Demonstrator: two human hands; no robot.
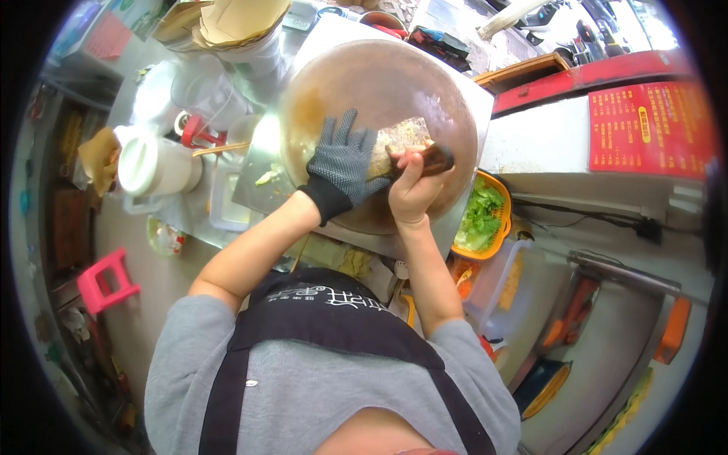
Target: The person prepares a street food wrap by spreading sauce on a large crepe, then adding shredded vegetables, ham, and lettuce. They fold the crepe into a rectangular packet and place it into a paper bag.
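A large round griddle (326,91) with a brown, stained surface is in front of me. On it lies a folded, speckled tan pancake (406,135). My left hand (343,155), in a grey dotted glove with a black cuff, lies against the pancake's left side, fingers spread. My bare right hand (415,186) is closed round the dark brown handle of a scraper (437,159) at the pancake's right; I cannot make out its blade. Some pale green scraps (267,177) sit on the metal surface left of the griddle.
Left of the griddle are a white lidded jug (155,163), a red-handled item (201,133) and wooden chopsticks (220,149). Paper bags (239,23) stand at the back left. An orange basket of lettuce (481,216) is at the right. A pink stool (108,280) stands low left.
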